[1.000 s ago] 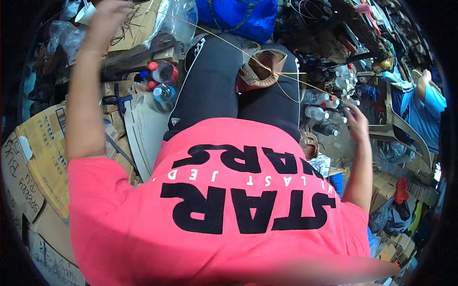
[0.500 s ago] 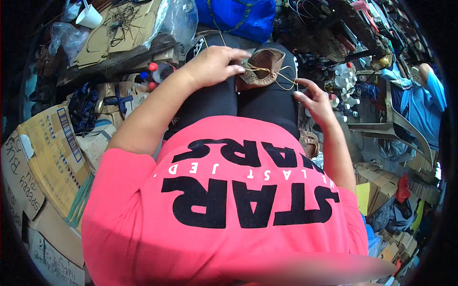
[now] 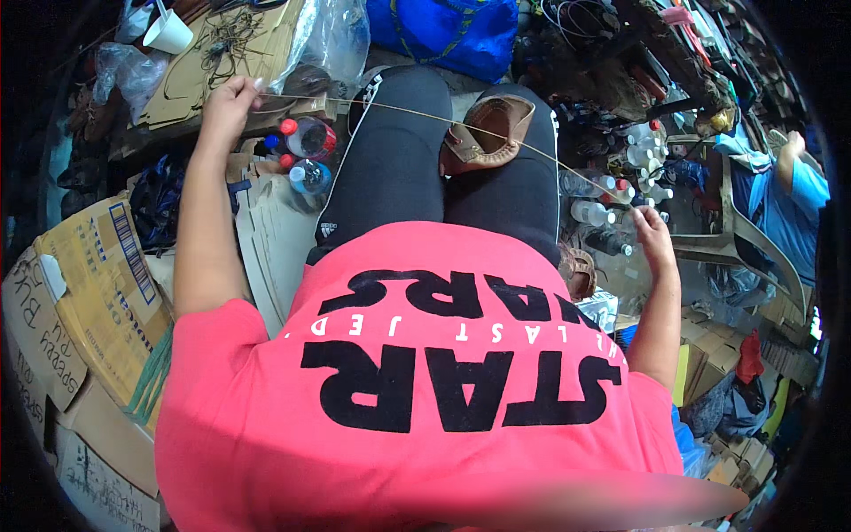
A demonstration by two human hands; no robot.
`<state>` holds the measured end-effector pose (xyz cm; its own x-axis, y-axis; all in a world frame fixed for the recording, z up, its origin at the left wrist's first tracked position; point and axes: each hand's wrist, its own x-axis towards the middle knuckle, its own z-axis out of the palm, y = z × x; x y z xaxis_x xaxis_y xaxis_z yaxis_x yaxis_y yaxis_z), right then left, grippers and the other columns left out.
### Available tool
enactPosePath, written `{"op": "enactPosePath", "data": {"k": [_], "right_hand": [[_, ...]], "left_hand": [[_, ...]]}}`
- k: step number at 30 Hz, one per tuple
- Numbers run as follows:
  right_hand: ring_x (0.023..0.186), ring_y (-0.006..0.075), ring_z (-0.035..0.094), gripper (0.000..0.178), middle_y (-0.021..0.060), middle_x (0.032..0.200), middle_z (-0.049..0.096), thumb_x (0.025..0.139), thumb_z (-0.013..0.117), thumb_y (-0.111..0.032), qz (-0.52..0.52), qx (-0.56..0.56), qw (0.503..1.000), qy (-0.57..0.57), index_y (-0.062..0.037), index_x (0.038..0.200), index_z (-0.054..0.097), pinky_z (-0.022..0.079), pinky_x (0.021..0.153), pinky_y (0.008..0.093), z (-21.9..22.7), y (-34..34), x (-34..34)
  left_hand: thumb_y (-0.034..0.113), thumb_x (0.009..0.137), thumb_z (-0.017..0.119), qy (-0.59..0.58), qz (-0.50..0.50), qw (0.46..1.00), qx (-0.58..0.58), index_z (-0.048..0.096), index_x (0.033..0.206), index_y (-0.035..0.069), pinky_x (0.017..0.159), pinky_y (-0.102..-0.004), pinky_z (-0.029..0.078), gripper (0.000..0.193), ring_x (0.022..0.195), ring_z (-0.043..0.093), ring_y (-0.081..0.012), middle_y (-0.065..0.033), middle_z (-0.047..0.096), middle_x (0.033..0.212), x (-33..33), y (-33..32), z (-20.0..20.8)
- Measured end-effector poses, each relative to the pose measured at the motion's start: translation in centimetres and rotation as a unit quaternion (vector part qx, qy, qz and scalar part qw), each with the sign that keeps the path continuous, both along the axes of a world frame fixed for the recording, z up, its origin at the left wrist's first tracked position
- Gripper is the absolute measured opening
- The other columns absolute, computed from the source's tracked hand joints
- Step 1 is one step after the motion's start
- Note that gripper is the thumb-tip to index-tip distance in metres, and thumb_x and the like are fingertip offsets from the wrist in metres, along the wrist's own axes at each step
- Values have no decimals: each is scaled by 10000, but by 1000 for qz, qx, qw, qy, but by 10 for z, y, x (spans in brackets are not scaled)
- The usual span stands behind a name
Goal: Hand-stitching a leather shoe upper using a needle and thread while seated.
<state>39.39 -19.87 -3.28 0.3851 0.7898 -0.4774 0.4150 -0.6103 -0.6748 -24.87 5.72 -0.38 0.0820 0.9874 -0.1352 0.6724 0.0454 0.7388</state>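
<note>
Cardboard (image 3: 89, 288) and bottles (image 3: 588, 212) crowd around, and I get only part of another person (image 3: 798, 208) at far right. Left hand (image 3: 232, 106) and right hand (image 3: 651, 232), well apart, each pinch a taut thread (image 3: 399, 108) across the shoe (image 3: 483, 154) on the thighs (image 3: 401, 160); whether it runs through or just over, I can't make out.

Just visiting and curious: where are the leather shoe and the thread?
Brown leather shoe (image 3: 484, 153): head view, on its outer side.
Tan thread (image 3: 408, 110): head view, on its stretch left of the shoe.

Lap (image 3: 394, 177) w/ brn shoe (image 3: 471, 158), flr (image 3: 631, 282) w/ btls (image 3: 587, 212)
</note>
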Motion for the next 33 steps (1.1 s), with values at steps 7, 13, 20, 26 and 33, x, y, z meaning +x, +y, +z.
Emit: {"op": "enactPosePath", "data": {"k": [7, 13, 20, 26, 33], "right_hand": [[713, 94, 540, 231, 17, 808, 564, 826, 604, -44, 155, 181, 971, -14, -58, 1051, 652, 445, 631, 245, 35, 66, -100], [801, 136, 608, 126, 52, 855, 576, 759, 661, 31, 286, 237, 928, -24, -25, 872, 663, 493, 712, 259, 55, 116, -165], [785, 119, 580, 124, 26, 821, 557, 741, 681, 28, 329, 227, 916, -33, -38, 845, 664, 467, 696, 254, 49, 122, -169], [794, 105, 567, 126, 23, 818, 568, 745, 671, 54, 277, 265, 923, 40, -27, 841, 658, 450, 700, 224, 28, 106, -176], [719, 186, 597, 161, 61, 784, 584, 738, 690, -18, 276, 320, 905, -55, -91, 882, 692, 472, 639, 279, 38, 89, -187]], "left_hand": [[197, 776, 679, -18, -330, 919, 213, 588, 1182, 105, 947, -350, 427, 425, 1079, 565, -262, -122, 596, 1161, 193, -51, 31], [235, 734, 718, 35, -506, 853, 121, 625, 1055, 66, 829, -352, 462, 375, 969, 600, -281, -134, 629, 1007, 275, -36, 25], [200, 765, 707, -41, -514, 853, -85, 662, 918, 24, 747, -299, 481, 238, 811, 624, -155, -83, 662, 831, 281, -29, 16], [148, 803, 663, -109, -509, 838, -165, 662, 1011, 12, 776, -270, 468, 249, 811, 602, -108, -50, 675, 873, 273, -28, 9], [116, 828, 621, -80, -550, 819, -144, 633, 1115, 19, 813, -270, 451, 303, 852, 581, -110, -46, 671, 935, 272, -27, 5]]}}
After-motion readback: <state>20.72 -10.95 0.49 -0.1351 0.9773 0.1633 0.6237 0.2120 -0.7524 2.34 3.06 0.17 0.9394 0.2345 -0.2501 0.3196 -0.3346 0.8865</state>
